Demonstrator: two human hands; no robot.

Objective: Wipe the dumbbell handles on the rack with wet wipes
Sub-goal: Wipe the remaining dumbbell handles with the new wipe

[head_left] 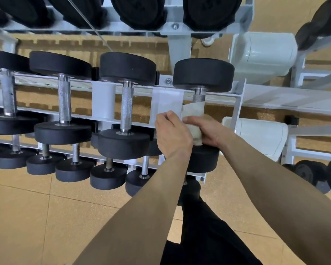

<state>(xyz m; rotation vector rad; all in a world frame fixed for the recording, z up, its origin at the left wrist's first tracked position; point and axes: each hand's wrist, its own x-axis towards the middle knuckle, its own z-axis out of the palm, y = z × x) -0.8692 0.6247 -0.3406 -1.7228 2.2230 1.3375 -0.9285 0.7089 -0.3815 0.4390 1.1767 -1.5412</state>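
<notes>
Progress: work is on the rightmost dumbbell (203, 73) of the rack's (103, 104) middle tier, just off centre toward 2 o'clock. A wet wipe (192, 113) is wrapped round the lower half of its knurled handle (198, 96); the upper stretch under the far head shows bare. Judged as mid-wipe on this one.

Three more middle-tier handles run toward 9 and 10 o'clock: (127, 108), (64, 100), (8, 94). No sheen or residue tells whether they are done. The small dumbbells (107, 176) on the lower tier, 7 to 8 o'clock, and the top tier at 12 are equally unreadable. Likely much left.

Grip: right hand (208, 129) is closed round wipe and handle together, fingers curled over, heel of the hand near the front head. Left hand (172, 134) sits beside it at the wipe's left edge, fingers curled tight; it appears to pinch that edge, though the fingertips are hidden behind the knuckles.

Also present: white bins (262, 54) at 1 to 3 o'clock.
</notes>
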